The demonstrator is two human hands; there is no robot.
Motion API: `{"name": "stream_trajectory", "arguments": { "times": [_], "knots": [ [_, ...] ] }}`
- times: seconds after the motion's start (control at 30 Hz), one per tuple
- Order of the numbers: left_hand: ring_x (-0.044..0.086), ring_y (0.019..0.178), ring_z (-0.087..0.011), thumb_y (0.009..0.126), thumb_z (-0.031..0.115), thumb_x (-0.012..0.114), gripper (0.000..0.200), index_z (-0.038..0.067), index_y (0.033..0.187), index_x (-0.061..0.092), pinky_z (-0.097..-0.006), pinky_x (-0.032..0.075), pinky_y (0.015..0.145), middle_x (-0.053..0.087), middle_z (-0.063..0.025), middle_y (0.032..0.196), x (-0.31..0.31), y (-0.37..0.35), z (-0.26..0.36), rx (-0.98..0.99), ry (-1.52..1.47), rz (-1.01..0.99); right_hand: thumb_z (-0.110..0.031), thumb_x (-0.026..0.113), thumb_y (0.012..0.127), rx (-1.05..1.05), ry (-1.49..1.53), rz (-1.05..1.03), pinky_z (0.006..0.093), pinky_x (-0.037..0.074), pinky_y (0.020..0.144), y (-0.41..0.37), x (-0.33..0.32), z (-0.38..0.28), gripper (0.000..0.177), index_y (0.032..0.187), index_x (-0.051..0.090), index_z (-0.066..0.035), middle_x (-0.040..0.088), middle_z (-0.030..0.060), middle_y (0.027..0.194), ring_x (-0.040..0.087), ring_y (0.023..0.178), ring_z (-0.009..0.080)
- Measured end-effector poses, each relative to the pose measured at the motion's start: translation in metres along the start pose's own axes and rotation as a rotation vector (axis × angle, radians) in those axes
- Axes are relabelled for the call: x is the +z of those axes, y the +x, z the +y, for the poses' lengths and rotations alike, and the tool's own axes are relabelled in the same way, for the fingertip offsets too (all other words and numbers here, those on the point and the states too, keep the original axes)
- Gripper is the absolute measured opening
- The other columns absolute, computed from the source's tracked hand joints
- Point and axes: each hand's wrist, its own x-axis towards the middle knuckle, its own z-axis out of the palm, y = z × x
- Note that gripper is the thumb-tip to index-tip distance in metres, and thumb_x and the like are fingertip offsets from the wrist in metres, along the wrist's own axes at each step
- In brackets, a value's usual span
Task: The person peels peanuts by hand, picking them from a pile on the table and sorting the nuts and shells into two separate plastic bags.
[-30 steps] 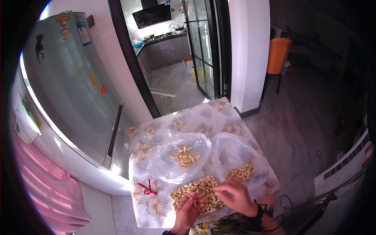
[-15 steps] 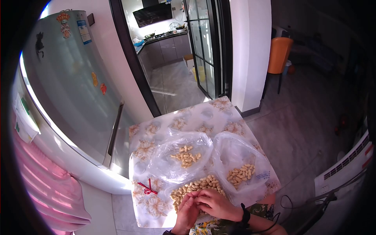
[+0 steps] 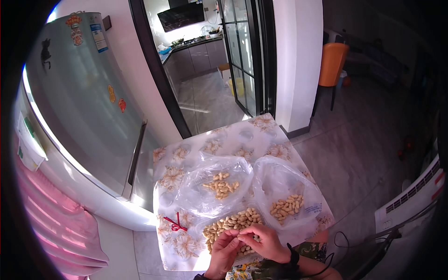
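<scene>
Peanuts (image 3: 231, 222): unshelled, with the main pile under the hands and just beyond their fingertips.
Left hand (image 3: 225, 250): fingers curled, thumb and fingertips drawn together at the right hand's.
Right hand (image 3: 265, 242): thumb and forefinger brought to a pinch against the left fingertips; whether 1 nut sits between them is too small to tell.
Step in hand: seemingly close fingertip work, perhaps on 1 peanut, above the pile.
Next move calls for: probably a light grip and a clean parting of the fingertips before either hand can reach elsewhere.
Long axes: in the pile, mixed; some nuts lie crosswise to the hands, others slant or point away. Any nut in the fingers: direction hidden.
Left bag (image 3: 190, 198): clear plastic, spread beyond the left hand, with a small heap of peanuts inside.
Right bag (image 3: 269, 175): beyond the right hand and outward, with another small heap.
Red item (image 3: 177, 227): flat, outward of the left hand, perhaps a ribbon.
</scene>
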Motion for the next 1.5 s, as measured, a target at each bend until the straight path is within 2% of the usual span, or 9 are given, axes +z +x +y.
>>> {"name": "stream_trajectory", "arguments": {
  "times": [0.2, 0.43, 0.7, 0.9, 1.23, 1.5],
  "knots": [
    [0.062, 0.097, -0.0181, 0.094, 0.006, 0.056, 0.018, 0.002, 0.112, 0.055, -0.0322, 0.05, 0.087, 0.063, -0.0088, 0.105, -0.007, -0.001, -0.002, -0.039, 0.093, -0.027, -0.008, 0.074, 0.08, 0.005, 0.035, -0.023, 0.0269, 0.047, 0.056, -0.001, -0.003, 0.002, 0.014, 0.09, 0.065, -0.003, 0.065, 0.0075, 0.077, 0.063, 0.066, 0.0162],
    [0.061, 0.098, -0.0189, 0.097, 0.013, 0.054, 0.018, 0.003, 0.111, 0.056, -0.032, 0.05, 0.085, 0.063, -0.01, 0.107, -0.001, -0.002, 0.001, -0.045, 0.029, 0.038, -0.008, 0.074, 0.08, -0.052, -0.021, -0.086, 0.0279, 0.049, 0.058, 0.001, -0.005, -0.003, 0.016, 0.094, 0.068, -0.004, 0.067, 0.0064, 0.078, 0.065, 0.067, 0.0167],
    [0.058, 0.081, -0.0156, 0.097, 0.026, 0.053, 0.021, 0.006, 0.102, 0.056, -0.0301, 0.048, 0.077, 0.062, -0.0065, 0.095, 0.003, -0.004, 0.003, -0.048, 0.051, 0.04, -0.006, 0.072, 0.081, -0.015, 0.004, -0.106, 0.0264, 0.05, 0.057, -0.001, -0.005, 0.001, 0.022, 0.102, 0.069, -0.004, 0.067, 0.0062, 0.08, 0.065, 0.068, 0.0163],
    [0.058, 0.086, -0.0155, 0.097, 0.031, 0.052, 0.026, 0.006, 0.102, 0.056, -0.0314, 0.048, 0.08, 0.062, -0.0063, 0.097, 0.0, -0.004, 0.0, -0.041, 0.053, 0.043, -0.008, 0.073, 0.081, -0.053, -0.007, -0.095, 0.027, 0.049, 0.058, -0.001, -0.005, 0.001, 0.019, 0.098, 0.069, -0.004, 0.068, 0.0067, 0.081, 0.065, 0.067, 0.0169],
    [0.059, 0.088, -0.0173, 0.098, 0.031, 0.051, 0.027, 0.005, 0.103, 0.057, -0.033, 0.048, 0.08, 0.062, -0.0069, 0.098, -0.005, -0.003, -0.002, -0.044, 0.012, 0.072, -0.01, 0.073, 0.081, -0.028, -0.014, -0.112, 0.0274, 0.048, 0.057, -0.002, -0.005, 0.003, 0.014, 0.092, 0.069, -0.004, 0.068, 0.006, 0.079, 0.065, 0.066, 0.0176],
    [0.058, 0.088, -0.0163, 0.096, 0.023, 0.055, 0.018, 0.007, 0.102, 0.056, -0.032, 0.048, 0.081, 0.062, -0.0055, 0.098, -0.003, -0.004, 0.0, -0.007, 0.018, 0.009, -0.009, 0.074, 0.08, 0.033, 0.041, -0.107, 0.0264, 0.049, 0.058, -0.003, -0.005, 0.003, 0.016, 0.093, 0.068, -0.002, 0.067, 0.0075, 0.077, 0.065, 0.066, 0.0156]
  ]
}}
